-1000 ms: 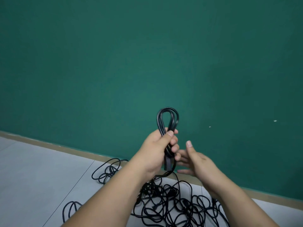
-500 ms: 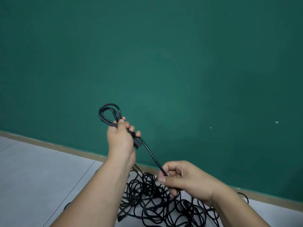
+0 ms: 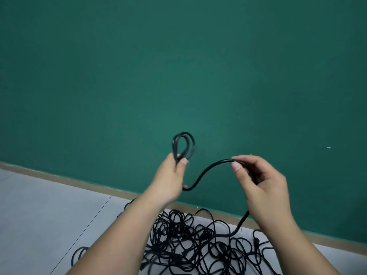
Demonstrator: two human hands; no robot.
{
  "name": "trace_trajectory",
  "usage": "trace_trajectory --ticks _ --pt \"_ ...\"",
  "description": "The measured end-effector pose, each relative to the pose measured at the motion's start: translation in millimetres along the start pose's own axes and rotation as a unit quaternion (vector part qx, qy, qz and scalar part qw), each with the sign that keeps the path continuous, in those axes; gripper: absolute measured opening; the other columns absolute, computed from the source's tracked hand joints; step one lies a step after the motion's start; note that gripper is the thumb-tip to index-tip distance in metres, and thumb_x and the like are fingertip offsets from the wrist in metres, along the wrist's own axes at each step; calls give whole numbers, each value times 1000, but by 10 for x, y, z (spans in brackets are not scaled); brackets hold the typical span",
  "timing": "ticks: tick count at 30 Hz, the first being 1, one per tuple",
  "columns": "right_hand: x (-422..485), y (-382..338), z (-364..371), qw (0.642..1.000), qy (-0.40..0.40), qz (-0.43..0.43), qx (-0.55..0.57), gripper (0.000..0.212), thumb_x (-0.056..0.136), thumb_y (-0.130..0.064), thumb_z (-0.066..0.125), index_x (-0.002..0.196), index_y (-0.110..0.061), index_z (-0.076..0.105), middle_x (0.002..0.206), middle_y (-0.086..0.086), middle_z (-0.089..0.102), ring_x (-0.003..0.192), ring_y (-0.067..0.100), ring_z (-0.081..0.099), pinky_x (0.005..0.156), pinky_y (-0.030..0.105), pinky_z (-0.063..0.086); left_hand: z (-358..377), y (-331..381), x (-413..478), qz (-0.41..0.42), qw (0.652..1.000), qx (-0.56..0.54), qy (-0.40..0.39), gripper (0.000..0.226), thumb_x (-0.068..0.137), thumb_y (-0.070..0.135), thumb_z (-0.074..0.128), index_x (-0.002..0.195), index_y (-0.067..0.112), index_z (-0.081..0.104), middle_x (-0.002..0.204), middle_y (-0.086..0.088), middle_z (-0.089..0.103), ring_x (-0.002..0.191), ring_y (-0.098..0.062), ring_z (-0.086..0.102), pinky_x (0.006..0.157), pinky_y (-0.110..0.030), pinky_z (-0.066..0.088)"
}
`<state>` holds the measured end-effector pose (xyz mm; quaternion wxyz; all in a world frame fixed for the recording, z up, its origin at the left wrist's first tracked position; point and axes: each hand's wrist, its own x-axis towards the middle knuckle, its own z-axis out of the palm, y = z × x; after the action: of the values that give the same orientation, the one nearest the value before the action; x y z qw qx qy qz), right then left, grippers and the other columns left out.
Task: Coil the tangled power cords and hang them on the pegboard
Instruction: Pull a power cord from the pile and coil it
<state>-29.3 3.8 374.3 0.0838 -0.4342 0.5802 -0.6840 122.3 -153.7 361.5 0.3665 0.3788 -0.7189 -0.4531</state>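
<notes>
— What has the left hand got up there?

— A small coil of black cord, a few loops standing up above the fist. The fingers are clenched round the bottom of the loops, thumb pressed across the front.

— And the right hand?

— It's raised beside the left, a bit apart. Its thumb and fingertips pinch the same cord at the top of an arch. From the pinch the cord curves down and left into the underside of the left fist. On the other side it passes behind the right palm and drops to the floor.

— Where does it end up?

— In the pile of cords, a black tangle lying on the pale grey tiles below both forearms, close to the wall. A few loops stray out to the left of the left arm. I can't tell one cord from another in there.

— And behind it all?

— A plain dark green wall with a tan skirting strip where it meets the floor.
</notes>
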Motion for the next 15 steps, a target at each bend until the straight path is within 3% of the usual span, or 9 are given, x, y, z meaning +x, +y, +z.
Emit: trace_trajectory --ticks 4,7,10,13,15 --pt "61 25 -54 998 56 -23 -32 11 95 -19 77 99 -28 81 91 5 72 83 29 65 74 23 53 219 98 -144 -17 993 0 -113 32 113 39 39 109 17 63 81 9 48 64 -5 52 67 -33 56" --pt "78 12 -77 995 79 -38 -52 11 94 -20 79 97 -30 82 92 -1 71 81 18 67 75 19 52 331 193 -250 -64 980 -85 -165 55 112 48 35 116 0 63 74 6 44 60 -9 42 59 -30 46" --pt "102 39 -90 989 96 -40 -102 9 92 -27 81 97 -34 82 89 -5 70 76 19 65 70 26 52 375 333 -382 -79 966 -97 -226 70 105 68 28 114 14 71 79 4 47 61 -9 46 53 -27 53" --pt "130 91 -114 982 99 -42 -158 11 91 -30 82 97 -39 82 85 -10 67 70 18 60 67 26 49 468 277 -448 -15 959 -38 -280 56 103 68 42 113 19 66 75 11 48 66 -15 48 58 -37 54" --pt "141 121 -129 977 92 -33 -188 12 90 -32 83 97 -41 81 86 -11 66 71 15 60 67 17 46 533 203 -466 -1 957 -4 -290 36 106 54 48 106 22 63 76 1 44 69 -21 48 61 -47 56"
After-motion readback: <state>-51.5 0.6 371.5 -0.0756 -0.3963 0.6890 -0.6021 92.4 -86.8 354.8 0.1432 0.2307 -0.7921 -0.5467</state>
